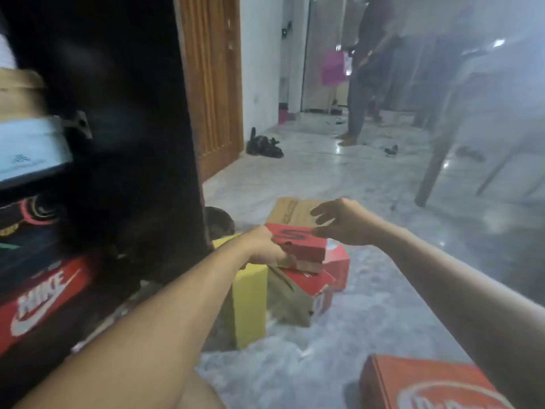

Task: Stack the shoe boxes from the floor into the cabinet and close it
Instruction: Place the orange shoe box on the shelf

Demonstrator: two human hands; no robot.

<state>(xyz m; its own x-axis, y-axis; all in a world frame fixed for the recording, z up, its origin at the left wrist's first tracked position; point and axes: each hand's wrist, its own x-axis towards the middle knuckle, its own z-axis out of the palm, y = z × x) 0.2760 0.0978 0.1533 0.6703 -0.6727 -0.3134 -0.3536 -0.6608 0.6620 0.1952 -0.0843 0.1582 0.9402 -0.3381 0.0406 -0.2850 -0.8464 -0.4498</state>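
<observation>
I have the left hand [267, 250] gripping the near end of the red shoe box [298, 242], fingers curled over its lid edge. The right hand [339, 224] hovers at the box's 3 o'clock, fingers spread and loosely bent, not yet closed on anything; whether its fingertips touch the cardboard I cannot tell through the blur.

The red shoe box sits on top of a small pile on the floor [383, 305]: a second red box [321, 287] beneath, a yellow box [247, 302] at its 8 o'clock, and an olive-brown box [289, 302] leaning between them. The open cabinet [124, 128] lies at 9 o'clock, already holding a Nike box [44, 299] low down and a white box [29, 146] above. Another orange-red box [427, 385] waits at 5 o'clock.

To do this lift well, I would bring the right hand onto the far end so both ends are held, raise the box level so the lid stays seated, and clear the pile before swinging left, since the leaning box looks likely to topple.
</observation>
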